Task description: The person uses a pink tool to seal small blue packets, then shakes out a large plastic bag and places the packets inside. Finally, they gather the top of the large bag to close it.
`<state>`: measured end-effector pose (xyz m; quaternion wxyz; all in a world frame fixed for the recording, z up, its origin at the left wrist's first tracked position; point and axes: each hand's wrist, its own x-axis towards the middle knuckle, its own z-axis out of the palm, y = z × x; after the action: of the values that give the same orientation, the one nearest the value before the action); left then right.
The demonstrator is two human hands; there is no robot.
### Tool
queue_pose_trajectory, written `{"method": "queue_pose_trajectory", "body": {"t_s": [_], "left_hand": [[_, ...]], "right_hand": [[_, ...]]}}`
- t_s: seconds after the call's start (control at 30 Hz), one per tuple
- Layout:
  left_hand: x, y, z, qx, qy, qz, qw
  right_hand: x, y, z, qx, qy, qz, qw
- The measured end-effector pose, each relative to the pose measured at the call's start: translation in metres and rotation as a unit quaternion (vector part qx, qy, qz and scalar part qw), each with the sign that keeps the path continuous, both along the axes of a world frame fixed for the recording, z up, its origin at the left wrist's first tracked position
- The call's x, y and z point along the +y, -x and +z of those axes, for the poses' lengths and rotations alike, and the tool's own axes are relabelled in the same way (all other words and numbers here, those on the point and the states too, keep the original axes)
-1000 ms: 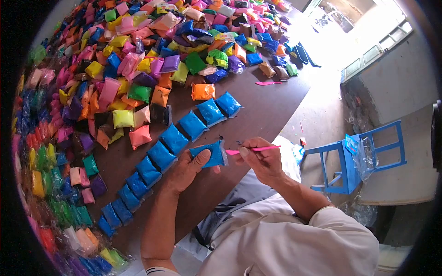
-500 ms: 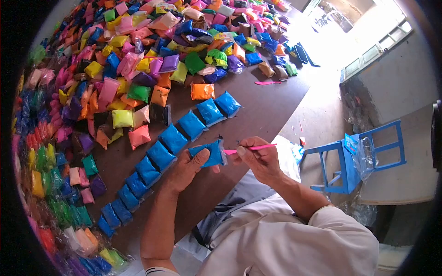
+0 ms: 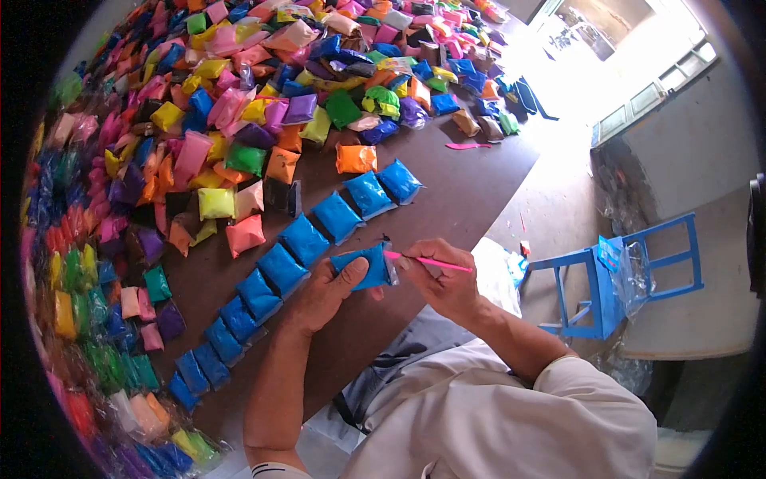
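Note:
A blue packet [image 3: 365, 270] in clear wrapping is held by my left hand [image 3: 323, 294], with the thumb across its front. My right hand [image 3: 447, 279] is closed around a thin pink plastic tool [image 3: 440, 263], whose tip meets the packet's clear right-hand edge. Whether the tip is inside the wrapping I cannot make out. Just beyond my left hand, a slanting row of blue packets [image 3: 282, 270] lies on the brown table [image 3: 471, 184]. An orange packet [image 3: 356, 158] rests near the row's far end.
A large heap of many-coloured packets [image 3: 263, 88] covers the table's far and left parts. Another pink tool [image 3: 468, 146] lies near the far right edge. On the floor to the right stands a blue chair [image 3: 610, 279] with clear plastic on it.
The pink tool's tip has shifted up along the packet's edge, and its handle now slants down to the right. My right hand has moved slightly; my left still holds the packet.

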<state>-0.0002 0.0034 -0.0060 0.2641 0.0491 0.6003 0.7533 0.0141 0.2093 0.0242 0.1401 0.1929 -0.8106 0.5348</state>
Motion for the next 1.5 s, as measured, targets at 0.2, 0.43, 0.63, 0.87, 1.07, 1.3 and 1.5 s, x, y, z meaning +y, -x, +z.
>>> {"method": "queue_pose_trajectory", "body": {"t_s": [0.2,0.43,0.63,0.87,1.07,1.3,1.5], "left_hand": [[0.0,0.0,-0.005,-0.006,0.006,0.006,1.0],[0.0,0.0,-0.004,0.021,0.002,-0.007,1.0],[-0.004,0.003,0.004,0.043,0.027,-0.033,0.998],[0.001,0.001,0.008,0.051,-0.012,0.002,0.999],[0.004,0.001,-0.004,0.011,-0.076,-0.024,0.997],[0.003,0.001,0.001,0.019,-0.035,-0.029,0.999],[0.001,-0.001,0.008,0.017,-0.025,-0.026,0.999]], "right_hand": [[-0.005,0.009,-0.008,0.108,-0.037,-0.059,0.992],[-0.01,0.012,-0.012,0.13,-0.037,-0.058,0.989],[-0.017,0.014,-0.011,0.107,-0.032,-0.081,0.99],[-0.016,0.015,-0.011,0.088,0.007,-0.138,0.986],[0.017,0.016,-0.011,0.044,0.047,-0.138,0.988],[0.017,0.01,0.002,-0.176,0.055,0.043,0.982],[0.006,0.014,0.008,-0.317,0.185,0.153,0.918]]}}
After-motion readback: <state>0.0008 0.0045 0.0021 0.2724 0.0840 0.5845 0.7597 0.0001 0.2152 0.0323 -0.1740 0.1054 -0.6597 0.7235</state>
